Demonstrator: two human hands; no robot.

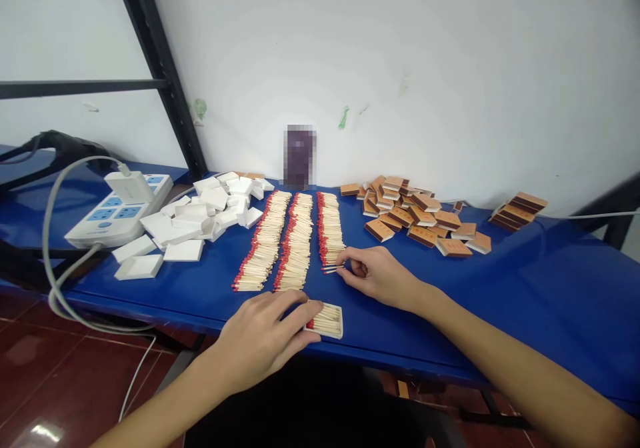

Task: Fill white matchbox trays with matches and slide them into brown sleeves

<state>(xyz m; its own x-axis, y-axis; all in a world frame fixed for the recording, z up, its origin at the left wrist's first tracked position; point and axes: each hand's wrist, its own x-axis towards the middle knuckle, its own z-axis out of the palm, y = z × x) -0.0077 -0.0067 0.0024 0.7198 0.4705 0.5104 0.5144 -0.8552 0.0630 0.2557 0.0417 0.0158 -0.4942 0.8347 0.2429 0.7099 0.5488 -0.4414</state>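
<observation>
Blue covers the whole bench [525, 281], which runs along a white wall [400, 48]. At the far left a white power strip [120, 211] lies with a plug [129, 185] in it, and a grey cable [55, 235] loops off the bench edge toward the red floor tiles [50, 368]; a black metal frame [155, 55] rises behind it. Just right of the strip sits a heap of white box trays [200, 218], a few lying loose toward the front edge. Next come three rows of matches [295, 241] with red heads, laid side by side and running away from the person. In front of the rows, near the bench edge, the left hand [265, 338] rests flat with its fingers spread loosely and laid on a small white tray [327, 320] that is full of matches; the fingers press on its left end rather than clamp around it. Just right of the third row, the right hand [375, 276] pinches a few matches [333, 269] between thumb and forefinger, fingers closed on them, with the sticks pointing left toward the near end of the row. Behind the rows a blurred dark object [299, 156] stands against the wall. Farther right lies a loose pile of brown box sleeves [415, 218], and well apart from it, a small neat stack of the same sleeves [517, 211].
</observation>
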